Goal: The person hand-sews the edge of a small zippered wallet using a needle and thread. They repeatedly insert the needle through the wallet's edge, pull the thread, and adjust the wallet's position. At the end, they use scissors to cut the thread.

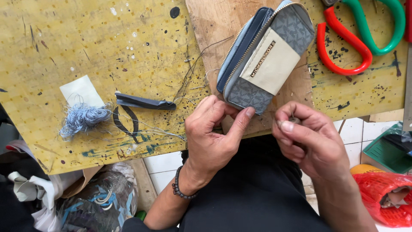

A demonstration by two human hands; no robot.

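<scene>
The right hand (pixel 307 135) hides whatever its fingers pinch; the green-handled scissors (pixel 382 25) and red-handled scissors (pixel 343 47) run off the far edge.

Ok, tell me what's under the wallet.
The wallet lies on a bare wooden board on the yellow table; the left hand pinches its corner. Whatever lies directly beneath is covered.

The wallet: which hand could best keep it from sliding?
Probably the left hand: its thumb and fingers already pinch the wallet at its bottom corner. The right hand is apart, closed on something small.
</scene>
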